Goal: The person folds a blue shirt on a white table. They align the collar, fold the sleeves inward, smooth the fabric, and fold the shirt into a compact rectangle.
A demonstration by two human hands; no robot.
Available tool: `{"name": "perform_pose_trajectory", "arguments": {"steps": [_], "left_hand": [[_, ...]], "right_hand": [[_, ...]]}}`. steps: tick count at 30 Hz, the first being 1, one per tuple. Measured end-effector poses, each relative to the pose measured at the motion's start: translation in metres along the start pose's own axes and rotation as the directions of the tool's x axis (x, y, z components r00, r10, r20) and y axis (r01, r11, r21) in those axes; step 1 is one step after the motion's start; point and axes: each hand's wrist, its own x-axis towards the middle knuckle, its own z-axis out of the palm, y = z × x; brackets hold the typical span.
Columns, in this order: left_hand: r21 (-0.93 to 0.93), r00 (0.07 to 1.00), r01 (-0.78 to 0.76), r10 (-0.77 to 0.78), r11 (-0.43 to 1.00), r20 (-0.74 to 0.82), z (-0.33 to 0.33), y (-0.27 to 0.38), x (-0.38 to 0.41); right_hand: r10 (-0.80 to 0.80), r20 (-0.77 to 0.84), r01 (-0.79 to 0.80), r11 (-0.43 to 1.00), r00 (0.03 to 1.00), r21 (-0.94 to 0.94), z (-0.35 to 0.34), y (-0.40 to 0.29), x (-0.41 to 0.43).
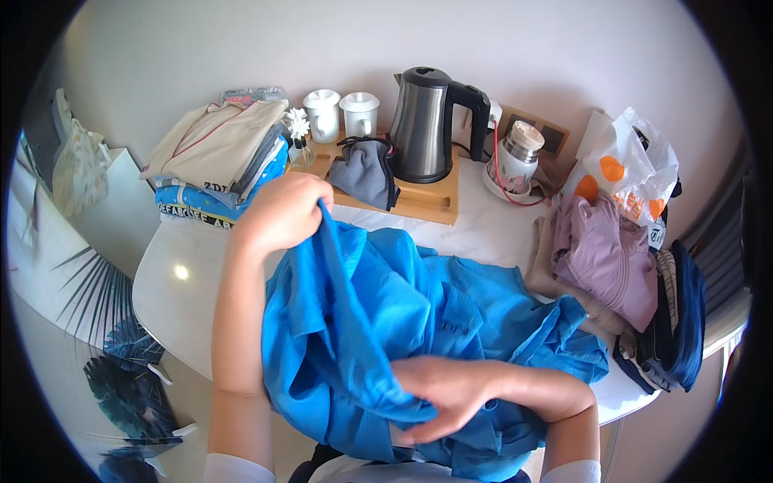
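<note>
A bright blue garment (386, 290) of thin, crinkled fabric lies bunched over the front of the table and hangs down towards my lap. My left hand (290, 211) grips one edge of it, lifted above the tabletop. From there the edge slants down to my right hand (444, 392). That hand, slightly blurred, touches the garment low in front of me. Some of its fingertips are hidden by the folds, so its grip is unclear. Small dark marks show on the fabric near the middle.
Folded clothes (211, 151) are stacked at the left. A wooden tray (423, 208) carries lidded white mugs (359, 111), an electric kettle (423, 127) and a grey cloth pouch (365, 172). A jar (519, 154) with a red cable, a plastic bag (634, 163) and a mauve garment (604, 253) are at right.
</note>
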Motion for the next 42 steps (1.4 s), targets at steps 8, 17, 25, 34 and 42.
{"name": "perform_pose_trajectory", "arguments": {"steps": [8,17,25,34,42], "left_hand": [[-0.245,0.998,0.004,-0.020,0.969,-0.064,-0.051,-0.010,-0.033],[-0.370,0.883,-0.033,-0.146,0.929,-0.446,-0.060,0.008,-0.041],[-0.577,0.674,-0.230,-0.299,0.784,-0.675,-0.062,0.032,-0.045],[-0.740,0.835,-0.160,-0.310,0.654,-0.455,-0.056,0.046,-0.042],[-0.824,0.895,-0.270,-0.186,0.497,-0.406,-0.052,0.061,-0.049]], "right_hand": [[-0.066,-0.023,0.062,0.989,0.998,-0.135,0.005,-0.028,0.003],[-0.302,-0.462,-0.092,0.749,0.834,-0.656,-0.048,-0.077,-0.012],[-0.680,-0.675,-0.618,0.407,0.286,-0.672,-0.132,-0.063,0.017],[0.139,-0.210,-0.210,0.905,0.968,-0.369,-0.115,-0.055,0.014],[-0.093,-0.610,-0.172,0.917,0.787,-0.361,-0.129,-0.025,0.011]]}}
